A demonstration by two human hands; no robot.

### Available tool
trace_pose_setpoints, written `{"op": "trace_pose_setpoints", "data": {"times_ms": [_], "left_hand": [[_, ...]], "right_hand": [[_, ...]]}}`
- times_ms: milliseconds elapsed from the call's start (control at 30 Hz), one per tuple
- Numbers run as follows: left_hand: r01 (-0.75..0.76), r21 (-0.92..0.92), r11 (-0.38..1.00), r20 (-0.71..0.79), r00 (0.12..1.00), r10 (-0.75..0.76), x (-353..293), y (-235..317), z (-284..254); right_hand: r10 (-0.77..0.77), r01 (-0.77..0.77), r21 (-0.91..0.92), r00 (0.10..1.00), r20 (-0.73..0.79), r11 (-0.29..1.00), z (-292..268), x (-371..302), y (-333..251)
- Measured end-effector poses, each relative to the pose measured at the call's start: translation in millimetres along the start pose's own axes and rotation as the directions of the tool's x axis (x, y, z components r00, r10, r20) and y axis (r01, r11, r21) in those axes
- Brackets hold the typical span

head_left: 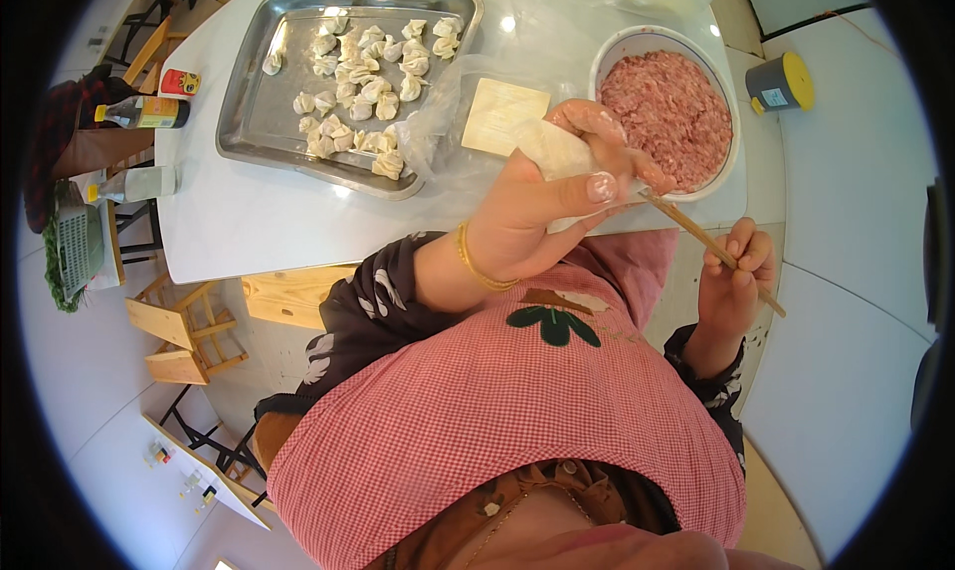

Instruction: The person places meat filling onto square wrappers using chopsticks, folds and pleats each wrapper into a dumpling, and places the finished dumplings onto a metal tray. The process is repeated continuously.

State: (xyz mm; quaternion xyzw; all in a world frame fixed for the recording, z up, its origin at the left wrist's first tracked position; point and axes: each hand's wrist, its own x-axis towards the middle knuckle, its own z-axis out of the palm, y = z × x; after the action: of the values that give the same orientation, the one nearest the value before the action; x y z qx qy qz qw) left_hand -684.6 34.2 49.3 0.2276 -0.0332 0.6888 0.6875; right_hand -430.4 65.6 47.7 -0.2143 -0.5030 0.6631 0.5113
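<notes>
In my left hand (pixel 537 197) lies a thin wonton wrapper (pixel 557 150), with the fingers curled round it. My right hand (pixel 736 272) grips a wooden stick (pixel 696 230), perhaps a chopstick, whose far tip reaches to the wrapper by my left fingers; whether filling sits there is hidden. Just beyond, a white bowl (pixel 737 137) holds pink minced meat (pixel 667 112). A stack of square wrappers (pixel 503 114) lies on clear plastic (pixel 433 122) beside my left hand. Farther left, several folded wontons (pixel 363 73) rest in a metal tray (pixel 261 122).
The white table (pixel 229 222) has a rounded edge close to my apron. At its left stand a dark sauce bottle (pixel 149 111), a clear bottle (pixel 139 184) and a red can (pixel 180 83). Wooden stools (pixel 184 326) stand at left; a yellow-lidded container (pixel 781 83) is at right. Another person's arm (pixel 104 152) shows at far left.
</notes>
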Motion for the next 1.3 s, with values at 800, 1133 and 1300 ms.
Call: {"op": "trace_pose_setpoints", "data": {"times_ms": [800,1133,1300], "left_hand": [[0.158,0.355,0.921,-0.559,0.826,0.074,0,13,13],[0.026,-0.116,0.993,-0.347,0.936,-0.064,2,24,35],[-0.021,-0.275,0.961,-0.291,0.955,-0.062,3,22,14]], "right_hand": [[0.029,-0.027,0.131,1.000,-0.009,0.991,12,-6,11],[-0.029,0.032,-0.072,0.999,0.036,0.997,24,-4,23],[-0.064,0.093,-0.280,0.992,0.112,0.955,23,-6,12]]}}
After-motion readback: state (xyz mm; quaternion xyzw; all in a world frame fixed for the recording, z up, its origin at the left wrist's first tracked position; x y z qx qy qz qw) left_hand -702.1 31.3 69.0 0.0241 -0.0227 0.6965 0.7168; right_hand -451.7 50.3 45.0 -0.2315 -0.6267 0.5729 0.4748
